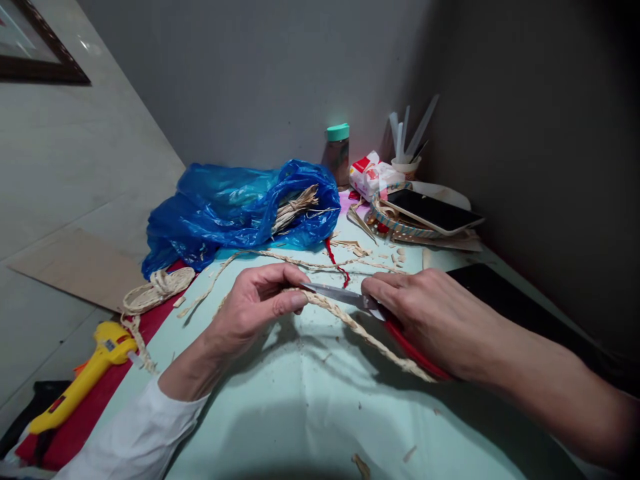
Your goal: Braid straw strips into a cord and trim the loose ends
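A braided straw cord (357, 329) runs across the middle of the view, pale and slightly twisted. My left hand (253, 307) pinches it between thumb and fingers, its wrist in a white sleeve. My right hand (425, 320) grips red-handled scissors (335, 293), whose blades point left along the upper side of the braid. The blade tips reach my left fingertips; whether they touch the cord there I cannot tell. More of the braid (280, 257) lies on the table behind my hands.
A blue plastic bag (225, 207) holding straw lies at the back. At left are a yellow glue gun (85, 377) and a coiled braid (157, 291). A tablet (433, 210) rests on a woven basket (395, 230). Behind stand a bottle (337, 157) and a tissue pack (373, 175).
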Demonstrator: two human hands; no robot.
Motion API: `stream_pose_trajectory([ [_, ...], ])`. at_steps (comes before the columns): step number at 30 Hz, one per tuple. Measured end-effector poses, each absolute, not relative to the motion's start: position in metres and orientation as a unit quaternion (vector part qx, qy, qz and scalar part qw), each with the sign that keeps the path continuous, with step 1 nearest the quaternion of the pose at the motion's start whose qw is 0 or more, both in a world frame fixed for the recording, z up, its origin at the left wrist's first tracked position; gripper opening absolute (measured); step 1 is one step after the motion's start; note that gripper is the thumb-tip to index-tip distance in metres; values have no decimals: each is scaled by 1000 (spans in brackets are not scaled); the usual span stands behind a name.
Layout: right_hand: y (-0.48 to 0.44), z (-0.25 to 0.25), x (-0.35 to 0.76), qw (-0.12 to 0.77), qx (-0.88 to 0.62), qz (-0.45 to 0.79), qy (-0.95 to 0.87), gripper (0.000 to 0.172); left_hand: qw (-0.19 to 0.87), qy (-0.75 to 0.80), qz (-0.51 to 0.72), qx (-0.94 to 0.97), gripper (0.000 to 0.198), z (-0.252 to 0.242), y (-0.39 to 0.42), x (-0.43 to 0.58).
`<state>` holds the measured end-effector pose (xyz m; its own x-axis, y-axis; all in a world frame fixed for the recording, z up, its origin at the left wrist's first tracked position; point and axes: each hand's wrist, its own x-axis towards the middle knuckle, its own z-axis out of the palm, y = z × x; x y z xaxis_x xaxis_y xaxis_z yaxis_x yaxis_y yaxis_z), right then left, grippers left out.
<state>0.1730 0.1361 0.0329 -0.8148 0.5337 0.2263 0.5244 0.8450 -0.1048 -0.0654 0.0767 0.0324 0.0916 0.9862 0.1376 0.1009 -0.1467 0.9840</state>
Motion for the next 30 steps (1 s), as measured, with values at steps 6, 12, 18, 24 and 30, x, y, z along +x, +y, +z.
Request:
stream_pose_trajectory([
  [6,142,34,177,191,-334,129,-914,21,444,451,473,613,10,36,77,-65],
  [12,141,43,177,224,-337,437,-804,24,370,486,447,653,8,43,77,-64],
  [18,130,42,165,191,-272,564,-756,20,291,471,446,703,16,44,76,-61],
  [24,126,37,160,214,-296,538,-760,15,240,450,445,736,17,42,74,-54],
  [30,125,40,158,246,-298,463,-798,9,225,470,438,732,9,41,71,-46],
])
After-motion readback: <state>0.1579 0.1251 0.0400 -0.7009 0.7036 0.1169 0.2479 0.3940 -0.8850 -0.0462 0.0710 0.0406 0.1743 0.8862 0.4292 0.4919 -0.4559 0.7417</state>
